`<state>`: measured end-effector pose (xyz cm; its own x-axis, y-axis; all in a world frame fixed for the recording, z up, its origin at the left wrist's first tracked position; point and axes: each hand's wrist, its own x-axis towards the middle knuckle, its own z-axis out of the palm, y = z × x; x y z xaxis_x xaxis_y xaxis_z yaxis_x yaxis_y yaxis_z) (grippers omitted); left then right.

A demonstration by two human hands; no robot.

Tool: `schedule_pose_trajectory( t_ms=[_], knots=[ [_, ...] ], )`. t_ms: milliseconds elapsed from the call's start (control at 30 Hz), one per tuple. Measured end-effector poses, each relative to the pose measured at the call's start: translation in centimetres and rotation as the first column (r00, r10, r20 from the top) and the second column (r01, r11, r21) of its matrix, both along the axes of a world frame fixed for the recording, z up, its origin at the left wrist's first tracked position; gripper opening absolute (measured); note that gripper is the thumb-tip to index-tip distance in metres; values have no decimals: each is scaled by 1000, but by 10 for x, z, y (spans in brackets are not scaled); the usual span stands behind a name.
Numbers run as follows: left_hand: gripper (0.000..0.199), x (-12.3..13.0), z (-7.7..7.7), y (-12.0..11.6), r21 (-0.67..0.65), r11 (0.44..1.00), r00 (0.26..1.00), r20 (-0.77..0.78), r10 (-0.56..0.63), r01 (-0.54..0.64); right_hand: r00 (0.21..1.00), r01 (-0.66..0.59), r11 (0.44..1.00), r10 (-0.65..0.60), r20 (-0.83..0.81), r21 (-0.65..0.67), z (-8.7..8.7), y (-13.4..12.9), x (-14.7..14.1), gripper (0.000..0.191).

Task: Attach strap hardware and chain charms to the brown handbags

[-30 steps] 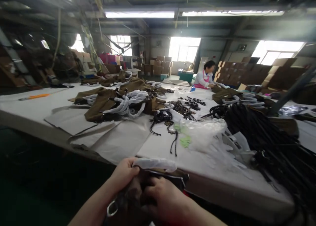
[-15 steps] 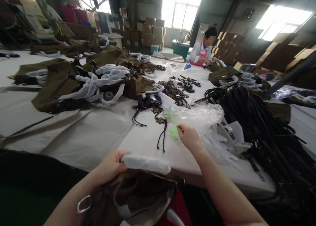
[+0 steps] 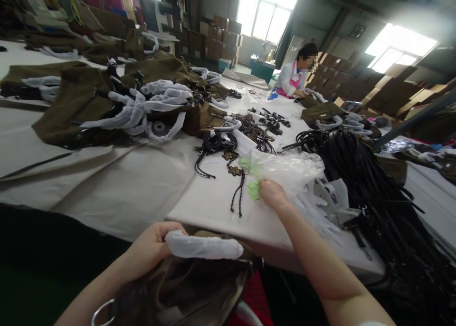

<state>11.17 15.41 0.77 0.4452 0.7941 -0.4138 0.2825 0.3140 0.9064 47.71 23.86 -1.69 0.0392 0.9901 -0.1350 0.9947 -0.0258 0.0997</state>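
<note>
My left hand (image 3: 159, 240) is closed around the edge of an open brown bag (image 3: 199, 283), beside its white-wrapped handle (image 3: 204, 246). The bag lies tilted against the table's near edge, its dark mouth toward me, with a metal ring (image 3: 103, 311) at its lower left. My right hand (image 3: 272, 193) reaches over the table, fingers curled together at the edge of a green paper piece (image 3: 253, 190). Whatever is between those fingertips is hidden. Just left of it lies a patterned flower-shaped charm (image 3: 235, 171) with dark cords.
Clear plastic bags (image 3: 290, 169) lie beyond my right hand. Black straps (image 3: 359, 174) are heaped at the right, and brown bags with wrapped handles (image 3: 85, 102) at the left. Coiled black cord (image 3: 215, 143) and more charms (image 3: 252, 131) sit mid-table. A co-worker (image 3: 294, 74) is across the table.
My right hand has come down slightly beside the green paper, its fingers more curled. The bag and my left hand have shifted a little left in view, as the camera turned slightly.
</note>
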Motion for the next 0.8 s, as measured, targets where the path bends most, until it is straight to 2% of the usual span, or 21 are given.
schedule_pose_trajectory(
  t_ms=[133, 233, 400, 467, 600, 800],
  knots=[
    [19, -16, -10, -10, -8, 999, 999, 21, 42, -42, 1000, -4, 998, 3, 21, 64, 4, -8, -5, 31],
    [18, -25, -13, -19, -4, 999, 998, 44, 47, -47, 1000, -17, 989, 14, 22, 148, 9, -23, -17, 34],
    [17, -35, -13, -30, -2, 999, 997, 55, 45, -45, 959, -257, 954, 271, -83, 151, 3, -59, -45, 28],
    [17, -37, -12, -32, 4, 999, 998, 50, 46, -47, 939, -308, 941, 324, -113, 138, -4, -69, -50, 27],
    [17, -37, -11, -35, 9, 999, 998, 53, 30, -31, 940, -306, 944, 320, -116, 125, -12, -74, -49, 28],
    [18, -32, -9, -38, -2, 999, 998, 48, 48, -48, 928, -333, 934, 349, -127, 130, -4, -76, -50, 26]
  ],
)
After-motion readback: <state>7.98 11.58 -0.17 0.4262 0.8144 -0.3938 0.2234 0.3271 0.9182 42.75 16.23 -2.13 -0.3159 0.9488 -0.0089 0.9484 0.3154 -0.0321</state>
